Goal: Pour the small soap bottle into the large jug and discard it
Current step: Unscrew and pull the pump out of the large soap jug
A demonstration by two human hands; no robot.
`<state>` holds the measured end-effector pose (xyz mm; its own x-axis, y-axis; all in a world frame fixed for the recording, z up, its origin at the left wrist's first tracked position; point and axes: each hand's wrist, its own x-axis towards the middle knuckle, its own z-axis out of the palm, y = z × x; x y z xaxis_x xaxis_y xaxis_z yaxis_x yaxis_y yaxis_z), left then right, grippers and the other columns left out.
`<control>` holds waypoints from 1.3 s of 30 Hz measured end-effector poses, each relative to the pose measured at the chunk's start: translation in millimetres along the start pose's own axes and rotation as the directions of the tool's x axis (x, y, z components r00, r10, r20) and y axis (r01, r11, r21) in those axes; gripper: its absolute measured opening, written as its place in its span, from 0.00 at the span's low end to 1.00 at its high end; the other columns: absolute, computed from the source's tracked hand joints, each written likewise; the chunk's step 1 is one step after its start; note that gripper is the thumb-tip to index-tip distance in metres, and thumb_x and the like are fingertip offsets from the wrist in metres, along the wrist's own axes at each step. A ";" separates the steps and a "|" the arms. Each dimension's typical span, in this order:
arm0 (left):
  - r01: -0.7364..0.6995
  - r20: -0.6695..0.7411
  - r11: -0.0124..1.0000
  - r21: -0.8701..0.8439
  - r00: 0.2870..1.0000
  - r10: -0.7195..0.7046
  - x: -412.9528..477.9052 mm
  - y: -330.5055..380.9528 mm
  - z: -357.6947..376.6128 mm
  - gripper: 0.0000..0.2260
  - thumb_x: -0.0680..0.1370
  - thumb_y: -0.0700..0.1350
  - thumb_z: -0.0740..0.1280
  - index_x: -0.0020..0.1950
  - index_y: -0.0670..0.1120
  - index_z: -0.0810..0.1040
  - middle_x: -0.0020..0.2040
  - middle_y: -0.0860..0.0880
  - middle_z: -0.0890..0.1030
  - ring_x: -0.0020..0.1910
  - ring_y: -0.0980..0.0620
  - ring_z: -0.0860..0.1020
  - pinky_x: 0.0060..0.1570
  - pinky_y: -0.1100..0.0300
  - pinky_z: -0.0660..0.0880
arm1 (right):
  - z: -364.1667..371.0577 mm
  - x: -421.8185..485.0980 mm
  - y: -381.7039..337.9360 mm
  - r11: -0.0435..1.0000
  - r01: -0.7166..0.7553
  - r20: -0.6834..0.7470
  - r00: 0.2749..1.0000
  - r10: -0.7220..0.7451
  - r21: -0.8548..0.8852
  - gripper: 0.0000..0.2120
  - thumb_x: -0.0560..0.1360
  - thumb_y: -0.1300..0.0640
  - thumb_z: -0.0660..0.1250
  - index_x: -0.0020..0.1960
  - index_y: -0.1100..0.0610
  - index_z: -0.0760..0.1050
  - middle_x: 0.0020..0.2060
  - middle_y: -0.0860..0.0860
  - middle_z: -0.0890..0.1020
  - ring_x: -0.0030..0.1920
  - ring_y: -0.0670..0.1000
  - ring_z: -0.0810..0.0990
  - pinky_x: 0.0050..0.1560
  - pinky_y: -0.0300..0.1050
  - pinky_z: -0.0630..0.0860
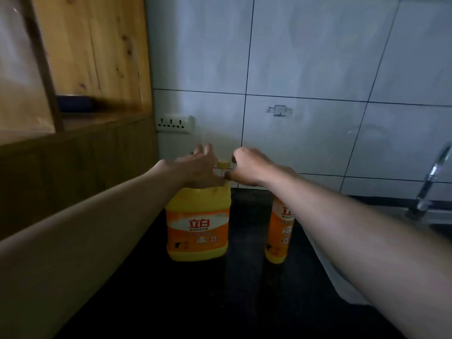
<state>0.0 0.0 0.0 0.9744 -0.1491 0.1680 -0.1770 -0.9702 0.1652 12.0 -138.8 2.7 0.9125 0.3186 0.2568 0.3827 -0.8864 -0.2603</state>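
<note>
A large yellow jug with an orange label stands upright on the dark counter. My left hand rests over its top, gripping the handle area. My right hand is curled beside the jug's yellow cap, fingers touching or nearly touching it. The small soap bottle, same yellow and orange, stands upright just right of the jug; my right forearm hides its top and right side.
A white tiled wall rises behind the counter, with a power socket at left. A wooden cabinet stands at left. A metal faucet and sink edge sit at far right.
</note>
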 end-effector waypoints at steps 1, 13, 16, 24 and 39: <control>0.026 0.060 0.999 0.033 0.998 -0.028 0.5 -1.6 2.4 0.42 0.74 0.59 0.67 0.76 0.41 0.48 0.74 0.38 0.58 0.70 0.37 0.65 0.63 0.46 0.70 | 3.9 0.8 -2.7 1.000 -0.008 0.022 1.000 0.008 0.025 0.12 0.72 0.51 0.69 0.38 0.58 0.71 0.33 0.54 0.74 0.34 0.55 0.74 0.32 0.43 0.69; 0.017 0.227 0.995 0.101 0.973 -0.040 9.2 -14.9 15.8 0.29 0.72 0.62 0.68 0.62 0.41 0.72 0.57 0.45 0.77 0.50 0.47 0.74 0.50 0.54 0.72 | 31.6 25.7 -13.0 0.965 -0.250 0.019 0.968 0.249 0.073 0.18 0.69 0.44 0.74 0.38 0.58 0.74 0.32 0.55 0.82 0.28 0.53 0.83 0.28 0.41 0.79; 0.019 0.240 0.995 0.096 0.970 -0.042 9.4 -14.5 14.7 0.30 0.72 0.61 0.68 0.64 0.41 0.70 0.60 0.44 0.75 0.56 0.45 0.74 0.54 0.52 0.72 | 31.5 29.3 -14.3 0.952 -0.289 0.034 0.957 0.287 0.102 0.19 0.71 0.45 0.74 0.34 0.58 0.71 0.28 0.54 0.79 0.23 0.50 0.78 0.19 0.34 0.69; -0.004 0.250 0.995 0.098 0.968 -0.021 13.7 -18.7 16.3 0.32 0.71 0.63 0.68 0.65 0.42 0.69 0.61 0.44 0.75 0.53 0.46 0.73 0.54 0.51 0.72 | 31.7 32.1 -4.2 0.976 -0.185 0.124 0.977 0.171 0.112 0.17 0.72 0.47 0.72 0.34 0.59 0.76 0.27 0.52 0.79 0.27 0.48 0.78 0.29 0.40 0.71; -0.033 0.200 0.989 0.141 0.980 0.004 11.1 -22.3 18.8 0.34 0.70 0.65 0.67 0.65 0.42 0.69 0.62 0.45 0.75 0.56 0.46 0.74 0.54 0.52 0.73 | -4.6 42.1 -5.6 0.989 -0.134 0.462 0.883 0.090 0.064 0.11 0.72 0.62 0.73 0.53 0.63 0.78 0.40 0.55 0.82 0.38 0.50 0.82 0.34 0.39 0.78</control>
<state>17.3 16.4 -20.1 0.9818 -0.1879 -0.0292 -0.1873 -0.9821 0.0211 47.7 -122.0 19.2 0.9063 0.3568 -0.2264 0.2655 -0.8976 -0.3518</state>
